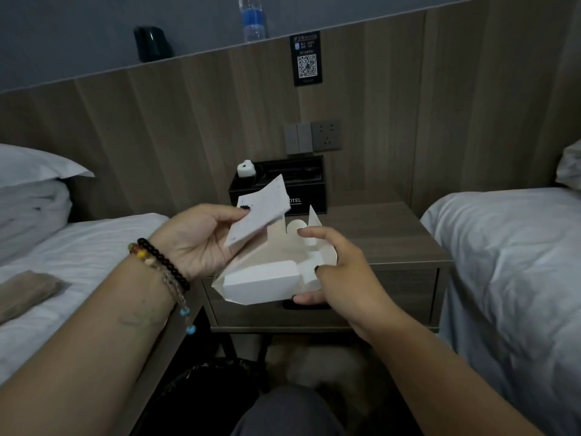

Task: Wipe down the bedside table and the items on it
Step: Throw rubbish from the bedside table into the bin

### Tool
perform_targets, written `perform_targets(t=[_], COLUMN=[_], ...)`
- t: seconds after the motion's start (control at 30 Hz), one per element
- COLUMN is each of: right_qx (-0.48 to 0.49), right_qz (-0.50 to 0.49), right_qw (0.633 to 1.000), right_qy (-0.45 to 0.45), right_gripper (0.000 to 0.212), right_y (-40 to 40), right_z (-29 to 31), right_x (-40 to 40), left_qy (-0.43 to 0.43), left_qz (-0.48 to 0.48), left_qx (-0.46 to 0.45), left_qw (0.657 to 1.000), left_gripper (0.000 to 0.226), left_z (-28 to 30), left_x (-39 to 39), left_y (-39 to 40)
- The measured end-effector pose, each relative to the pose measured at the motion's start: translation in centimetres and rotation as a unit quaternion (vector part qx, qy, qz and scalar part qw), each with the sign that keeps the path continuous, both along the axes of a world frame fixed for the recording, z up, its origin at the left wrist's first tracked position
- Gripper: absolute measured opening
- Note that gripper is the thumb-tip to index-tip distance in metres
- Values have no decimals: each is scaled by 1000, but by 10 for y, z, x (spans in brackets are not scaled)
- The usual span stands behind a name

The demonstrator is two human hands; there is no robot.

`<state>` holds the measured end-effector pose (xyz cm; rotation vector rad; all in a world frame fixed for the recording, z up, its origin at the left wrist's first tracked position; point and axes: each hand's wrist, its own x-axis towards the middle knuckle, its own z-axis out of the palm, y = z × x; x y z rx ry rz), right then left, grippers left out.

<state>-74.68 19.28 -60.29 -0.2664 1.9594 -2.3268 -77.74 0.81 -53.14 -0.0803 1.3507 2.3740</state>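
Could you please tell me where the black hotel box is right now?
The black hotel box sits at the back of the bedside table, against the wood wall panel, below the wall socket.

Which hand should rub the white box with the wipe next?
Probably the left hand. It already pinches the wipe just above the open white box. The right hand is busy, its grip holding the box's end up over the bedside table.

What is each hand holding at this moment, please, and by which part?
The left hand pinches a dirty white wipe by its lower edge. The right hand grips an open white cardboard box at its flapped end.
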Motion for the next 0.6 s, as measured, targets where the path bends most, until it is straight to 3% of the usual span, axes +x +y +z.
perform_targets(t=[0.1, 0.3, 0.43, 0.5, 0.6], right_qx=[-10, 0, -7, 0, 17], right_qz=[7, 8, 11, 15, 10], right_qw=[1000, 1000, 999, 999, 999], right_qy=[-6, -25, -39, -41, -40], right_gripper=[69, 68, 68, 69, 70], right_y=[2, 2, 4, 6, 8], right_z=[0, -8, -10, -11, -10], right_x=[0, -3, -3, -4, -6], left_qy=[-5, 14, 69, 110, 172], left_qz=[2, 12, 93, 186, 339], left_qx=[82, 103, 103, 76, -21], left_qw=[997, 995, 988, 973, 925], left_gripper=[74, 79, 96, 90, 56], left_z=[-2, -14, -17, -24, -40], left_x=[-8, -13, -15, -22, -24], left_y=[-6, -9, -17, -22, -41])
